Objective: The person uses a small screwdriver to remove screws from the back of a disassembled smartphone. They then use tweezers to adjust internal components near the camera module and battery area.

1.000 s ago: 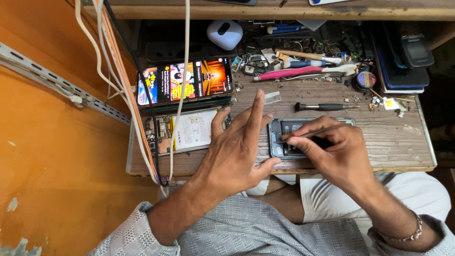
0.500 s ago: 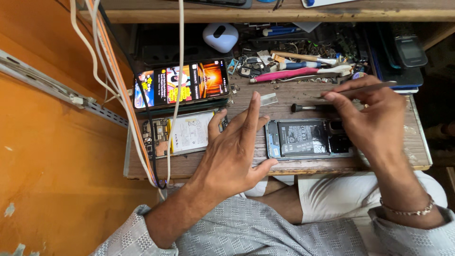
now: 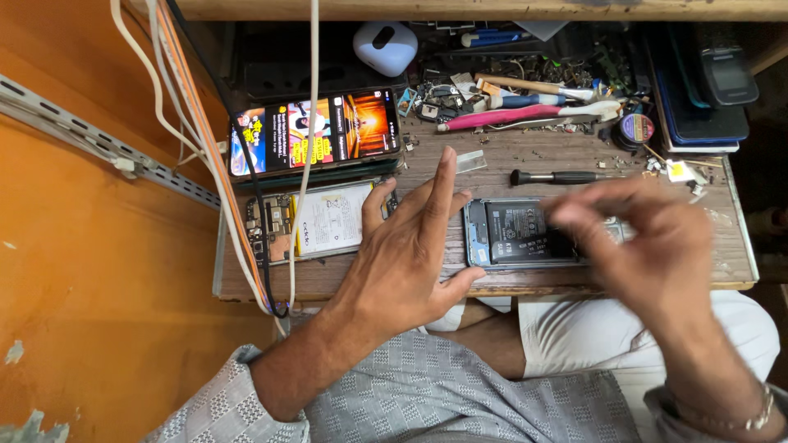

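Head view: left hand (image 3: pixel 408 254) splayed, right hand's (image 3: pixel 648 246) grip blurred, over opened phone (image 3: pixel 517 234) at bench edge (image 3: pixel 492 287).

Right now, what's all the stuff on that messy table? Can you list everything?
Opened phone: 1, black battery showing, front of wooden table, between the hands.
Second opened phone: 1, white battery, left side.
Lit phone: 1, colourful screen, back left.
Screwdriver: 1, black, behind opened phone.
Toothbrush: 1, pink, back.
White case: 1, rounded, back.
Cables: several, white, hanging left.
Left hand: flat on the table.
Right hand: blurred, above opened phone.
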